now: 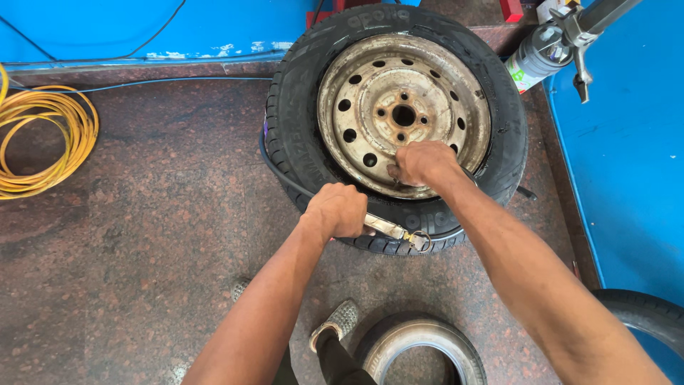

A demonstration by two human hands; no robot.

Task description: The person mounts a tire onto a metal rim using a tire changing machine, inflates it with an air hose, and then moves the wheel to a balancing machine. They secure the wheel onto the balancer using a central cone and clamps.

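A black car tyre on a worn, rusty steel rim leans upright against the wall step. My left hand grips a metal inflator handle low at the tyre's near edge, and a thin black hose runs from it around the tyre's left side. My right hand is closed on the lower edge of the rim, fingers pinching something small there that the hand hides.
A yellow hose coil lies at far left on the brown stone floor. A grey canister with a metal lever stands at upper right by the blue wall. Two more tyres lie near my shoe.
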